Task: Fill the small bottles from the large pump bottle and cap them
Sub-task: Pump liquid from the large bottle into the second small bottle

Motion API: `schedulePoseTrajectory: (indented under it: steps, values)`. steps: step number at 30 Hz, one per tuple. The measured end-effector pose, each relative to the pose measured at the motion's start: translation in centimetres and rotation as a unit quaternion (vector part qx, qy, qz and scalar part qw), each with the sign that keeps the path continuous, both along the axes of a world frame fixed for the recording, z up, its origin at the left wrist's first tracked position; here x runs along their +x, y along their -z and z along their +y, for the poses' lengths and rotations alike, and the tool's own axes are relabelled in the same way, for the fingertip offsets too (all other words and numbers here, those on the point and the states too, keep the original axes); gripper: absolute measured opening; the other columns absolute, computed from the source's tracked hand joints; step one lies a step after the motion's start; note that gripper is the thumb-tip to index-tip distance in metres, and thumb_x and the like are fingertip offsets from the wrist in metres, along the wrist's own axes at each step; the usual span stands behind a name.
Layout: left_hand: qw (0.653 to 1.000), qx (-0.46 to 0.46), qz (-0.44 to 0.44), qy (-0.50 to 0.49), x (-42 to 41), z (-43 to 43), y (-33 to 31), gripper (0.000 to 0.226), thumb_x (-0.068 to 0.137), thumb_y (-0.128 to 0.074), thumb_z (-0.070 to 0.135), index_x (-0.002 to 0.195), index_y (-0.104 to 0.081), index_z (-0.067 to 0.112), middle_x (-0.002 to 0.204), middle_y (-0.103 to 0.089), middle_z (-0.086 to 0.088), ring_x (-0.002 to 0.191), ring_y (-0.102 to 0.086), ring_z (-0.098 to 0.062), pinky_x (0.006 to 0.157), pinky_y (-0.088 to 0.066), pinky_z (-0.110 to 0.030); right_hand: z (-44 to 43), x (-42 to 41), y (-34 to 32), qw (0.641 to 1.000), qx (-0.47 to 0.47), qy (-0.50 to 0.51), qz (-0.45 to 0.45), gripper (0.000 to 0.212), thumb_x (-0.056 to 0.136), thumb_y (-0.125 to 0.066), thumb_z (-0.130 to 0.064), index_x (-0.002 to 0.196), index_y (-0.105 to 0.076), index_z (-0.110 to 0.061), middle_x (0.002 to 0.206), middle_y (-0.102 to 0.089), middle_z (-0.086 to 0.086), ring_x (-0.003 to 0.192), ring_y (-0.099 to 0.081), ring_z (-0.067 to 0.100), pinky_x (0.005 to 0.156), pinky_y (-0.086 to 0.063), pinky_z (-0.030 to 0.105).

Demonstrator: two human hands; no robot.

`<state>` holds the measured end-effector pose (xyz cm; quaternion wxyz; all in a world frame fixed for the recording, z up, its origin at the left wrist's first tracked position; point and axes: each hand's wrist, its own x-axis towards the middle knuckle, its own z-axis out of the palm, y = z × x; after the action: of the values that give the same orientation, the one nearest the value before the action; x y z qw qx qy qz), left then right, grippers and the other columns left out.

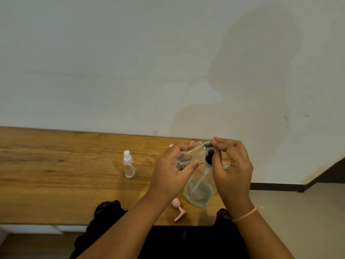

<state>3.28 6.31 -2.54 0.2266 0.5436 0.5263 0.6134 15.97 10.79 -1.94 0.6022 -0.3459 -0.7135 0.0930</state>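
**Clear plastic, pink and black on brown wood**

The table (56, 165) is warm brown with darker grain streaks. The spray bottle (128, 166) is clear with a white top, and the pump (179, 208) is pale pink. The small bottle (194, 152) is clear and its cap (208, 158) is black. The white wall (112, 62) shows yellowish-brown stains.

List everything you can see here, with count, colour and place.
spray bottle: one, clear, white top, standing on table left of hands
small bottle: one, clear, held above table
black cap: one, black, at small bottle's mouth
large bottle: one, clear, on table under hands
pump head: one, pink, lying near table's front edge
table: one, brown wood, against wall
wall: one, white, stained, behind table
garment: one, black, below table edge
wristband: one, orange, right wrist
left hand: one, grip on small bottle
right hand: one, pinching black cap
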Motion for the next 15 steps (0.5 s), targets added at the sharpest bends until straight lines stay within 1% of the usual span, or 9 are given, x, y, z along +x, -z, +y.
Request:
schedulePoseTrajectory:
  steps: [2,5,6,8,10,12,15]
  values:
    - [1.0,-0.01,0.009,-0.001,0.1,0.1,-0.1,0.038,0.072,-0.08,0.014,0.094,-0.058,0.036,0.109,-0.062,0.022,0.108,-0.055,0.012,0.085,-0.042,-0.004,0.3,0.2,0.4,1.0,-0.002,0.001,-0.008,0.02,0.086,-0.051,-0.009,0.097,-0.067,-0.005,0.098,-0.055,-0.001,0.096,-0.054,0.002,0.087,-0.044,0.007]
    - [1.0,-0.019,0.022,-0.001,0.1,0.1,0.0,0.039,0.072,-0.079,0.014,0.09,-0.055,0.038,0.106,-0.059,0.027,0.106,-0.053,0.017,0.084,-0.041,-0.001,0.7,0.6,1.0,0.999,-0.002,0.007,-0.033,0.019,0.083,-0.056,0.004,0.097,-0.067,-0.002,0.099,-0.054,0.001,0.097,-0.053,0.002,0.088,-0.044,0.009]
    - [0.999,-0.022,0.024,0.0,0.1,0.1,0.0,0.039,0.072,-0.079,0.014,0.09,-0.055,0.039,0.105,-0.059,0.028,0.105,-0.052,0.018,0.083,-0.041,-0.001,0.9,0.7,1.2,0.999,-0.001,0.007,-0.04,0.019,0.082,-0.056,0.005,0.097,-0.067,-0.001,0.099,-0.054,0.001,0.097,-0.052,0.0,0.089,-0.043,0.009]
    - [0.999,-0.024,0.026,-0.001,0.1,0.1,0.0,0.038,0.073,-0.079,0.015,0.091,-0.055,0.038,0.105,-0.058,0.029,0.104,-0.052,0.019,0.083,-0.041,-0.002,0.9,0.8,1.1,0.999,-0.001,0.001,-0.037,0.017,0.085,-0.054,0.0,0.097,-0.067,-0.001,0.099,-0.054,0.0,0.1,-0.052,-0.006,0.089,-0.043,0.008]
    - [1.0,-0.016,0.024,-0.003,0.2,0.0,0.0,0.038,0.073,-0.079,0.014,0.093,-0.056,0.037,0.106,-0.059,0.028,0.106,-0.053,0.016,0.085,-0.041,-0.003,0.6,0.6,0.9,1.0,-0.005,-0.009,-0.014,0.02,0.087,-0.05,-0.008,0.098,-0.066,-0.005,0.098,-0.055,0.0,0.102,-0.052,-0.008,0.088,-0.043,0.008]
    - [1.0,-0.002,0.021,-0.007,0.2,-0.1,-0.1,0.041,0.072,-0.08,0.014,0.095,-0.056,0.039,0.107,-0.06,0.025,0.107,-0.054,0.014,0.086,-0.041,-0.003,0.2,0.3,0.5,1.0,-0.007,-0.021,0.015,0.02,0.086,-0.049,-0.011,0.098,-0.065,-0.01,0.097,-0.055,-0.001,0.1,-0.054,-0.006,0.087,-0.044,0.009]
    - [1.0,0.016,0.014,-0.008,0.1,-0.2,0.0,0.042,0.072,-0.08,0.014,0.099,-0.058,0.038,0.108,-0.064,0.019,0.107,-0.057,0.008,0.086,-0.043,-0.005,-0.1,0.0,0.1,0.999,0.002,-0.02,0.026,0.019,0.085,-0.05,-0.011,0.097,-0.065,-0.01,0.095,-0.056,0.001,0.094,-0.056,0.002,0.085,-0.044,0.008]
